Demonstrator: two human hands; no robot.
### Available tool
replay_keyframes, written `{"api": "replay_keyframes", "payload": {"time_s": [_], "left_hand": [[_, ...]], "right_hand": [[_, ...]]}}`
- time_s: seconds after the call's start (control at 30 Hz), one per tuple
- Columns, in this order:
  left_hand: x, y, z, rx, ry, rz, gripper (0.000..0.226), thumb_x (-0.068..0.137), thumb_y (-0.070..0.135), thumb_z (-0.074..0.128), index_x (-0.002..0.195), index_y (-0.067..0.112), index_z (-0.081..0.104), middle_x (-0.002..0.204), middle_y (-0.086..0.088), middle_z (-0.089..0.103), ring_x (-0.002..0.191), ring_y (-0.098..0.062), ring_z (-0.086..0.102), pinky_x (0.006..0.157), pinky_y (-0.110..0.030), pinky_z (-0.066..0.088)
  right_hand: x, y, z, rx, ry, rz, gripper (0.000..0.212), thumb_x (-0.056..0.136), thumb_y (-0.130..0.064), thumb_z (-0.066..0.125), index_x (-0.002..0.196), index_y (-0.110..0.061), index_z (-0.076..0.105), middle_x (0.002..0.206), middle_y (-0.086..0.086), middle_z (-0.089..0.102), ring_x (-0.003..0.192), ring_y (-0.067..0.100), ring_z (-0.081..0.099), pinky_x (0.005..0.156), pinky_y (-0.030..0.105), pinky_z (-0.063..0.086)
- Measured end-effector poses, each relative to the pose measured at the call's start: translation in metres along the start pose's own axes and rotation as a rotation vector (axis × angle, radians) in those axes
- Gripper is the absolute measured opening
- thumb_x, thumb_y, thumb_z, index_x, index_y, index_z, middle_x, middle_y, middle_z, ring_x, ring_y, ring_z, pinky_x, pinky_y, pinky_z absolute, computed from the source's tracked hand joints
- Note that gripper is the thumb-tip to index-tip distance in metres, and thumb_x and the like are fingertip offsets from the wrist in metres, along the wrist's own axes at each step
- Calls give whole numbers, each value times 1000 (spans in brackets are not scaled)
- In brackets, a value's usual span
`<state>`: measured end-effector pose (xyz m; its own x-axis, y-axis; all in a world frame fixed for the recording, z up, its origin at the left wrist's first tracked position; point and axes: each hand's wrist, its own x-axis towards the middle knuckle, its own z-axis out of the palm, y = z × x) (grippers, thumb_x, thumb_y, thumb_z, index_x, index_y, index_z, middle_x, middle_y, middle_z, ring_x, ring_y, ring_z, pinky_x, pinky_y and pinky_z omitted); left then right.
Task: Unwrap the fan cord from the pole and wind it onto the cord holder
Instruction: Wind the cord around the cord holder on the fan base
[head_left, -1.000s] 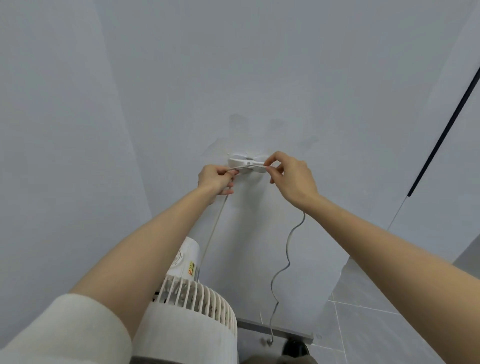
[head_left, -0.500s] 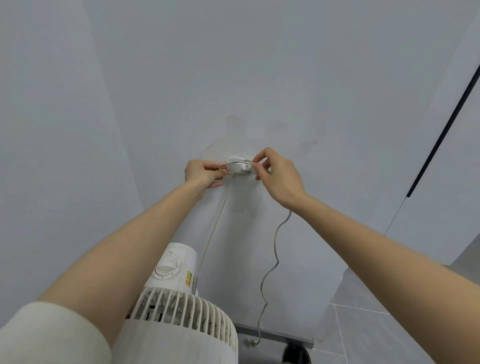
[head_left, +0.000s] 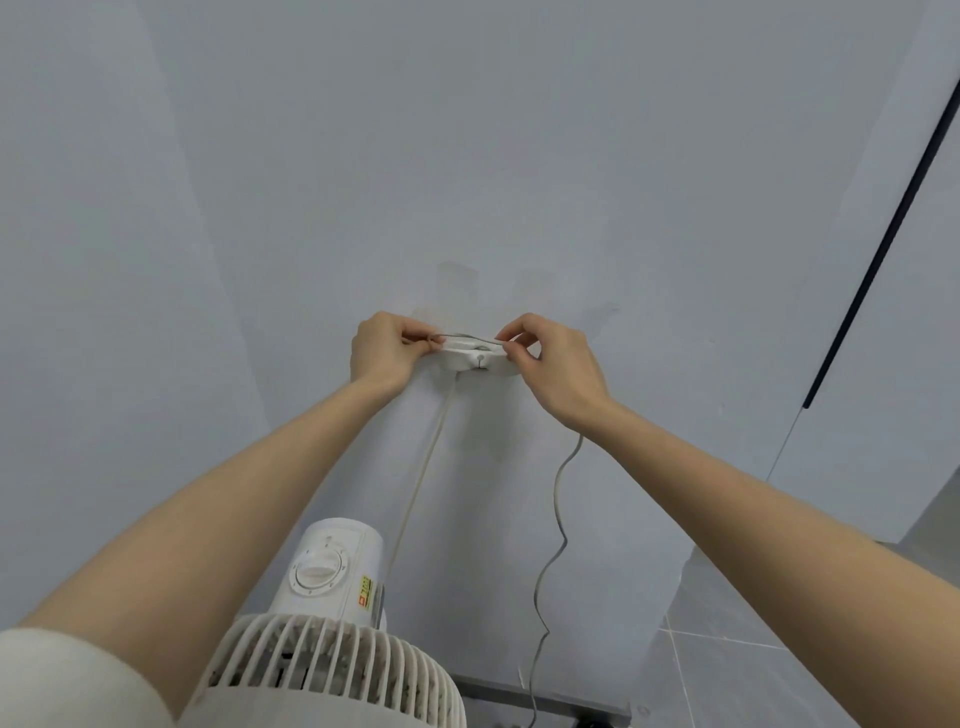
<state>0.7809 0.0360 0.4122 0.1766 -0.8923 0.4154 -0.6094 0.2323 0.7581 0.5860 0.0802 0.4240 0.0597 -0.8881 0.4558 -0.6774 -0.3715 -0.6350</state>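
Both arms outstretched — left hand (head_left: 383, 349) and right hand (head_left: 557, 358) level, fingertips pinched, facing each other.

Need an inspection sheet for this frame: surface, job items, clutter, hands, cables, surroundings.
Surface: grey wall, faint patch marks above the holder.
Job's things: white cord holder on the wall; white fan below, dial on top.
Clutter: nothing seen.
Hands: left hand and right hand each pinch the cord at opposite ends of the holder.
Cables: cord spans the holder; one taut run to the fan, one wavy slack run toward the floor.
Surroundings: tiled floor, dark vertical strip at right.
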Motion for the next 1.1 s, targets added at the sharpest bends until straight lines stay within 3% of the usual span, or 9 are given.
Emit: {"api": "replay_keyframes", "payload": {"time_s": [0.17, 0.33, 0.43, 0.6, 0.8, 0.93, 1.1], "left_hand": [[2, 23, -2, 72, -6, 129, 15, 78, 7, 69, 89, 14, 78, 90, -2, 76, 75, -8, 64, 66, -9, 43], [-6, 38, 7, 53, 22, 153, 18, 78, 5, 67, 91, 13, 77, 92, -4, 76, 81, -13, 68, 80, -22, 52], [-12, 42, 11, 94, 72, 126, 13, 76, 15, 70, 86, 20, 76, 87, 2, 75, 80, -14, 68, 78, -30, 55], [-19, 52, 18, 283, 96, 111, 9, 78, 29, 65, 81, 27, 74, 86, 8, 74, 85, -16, 67, 68, -28, 47], [-27, 53, 21, 233, 83, 168, 10, 80, 24, 68, 86, 21, 75, 88, 4, 75, 85, -14, 67, 68, -23, 43], [-38, 43, 21, 183, -41, 298, 18, 87, 12, 60, 98, 11, 75, 97, -4, 75, 93, -18, 68, 77, -20, 44], [-47, 34, 25, 261, -132, 345, 35, 89, 18, 61, 123, 11, 62, 116, -8, 69, 110, -26, 62, 94, -30, 46]], "right_hand": [[-2, 4, -12, -39, 78, 35, 17, 95, -22, 47, 102, -26, 62, 95, -14, 63, 58, 5, 46, 57, 25, 33], [-7, 13, -23, 16, 176, 102, 16, 95, -19, 48, 98, -22, 64, 96, -9, 67, 82, 16, 58, 67, 29, 42], [-6, 17, -30, 74, 247, 144, 16, 94, -18, 49, 95, -21, 65, 95, -8, 67, 85, 16, 59, 71, 29, 44], [-1, 16, -45, 57, 319, 145, 16, 93, -20, 51, 93, -23, 67, 93, -9, 67, 83, 14, 58, 70, 26, 40], [1, 17, -51, 39, 337, 177, 18, 93, -18, 51, 94, -22, 68, 93, -8, 68, 85, 15, 59, 71, 27, 41], [0, 18, -51, 0, 336, 204, 19, 94, -17, 49, 97, -21, 67, 97, -6, 69, 88, 19, 61, 70, 27, 40], [2, 8, -50, -26, 323, 166, 21, 95, -15, 45, 101, -17, 65, 103, -4, 67, 93, 21, 61, 74, 31, 45]]}}
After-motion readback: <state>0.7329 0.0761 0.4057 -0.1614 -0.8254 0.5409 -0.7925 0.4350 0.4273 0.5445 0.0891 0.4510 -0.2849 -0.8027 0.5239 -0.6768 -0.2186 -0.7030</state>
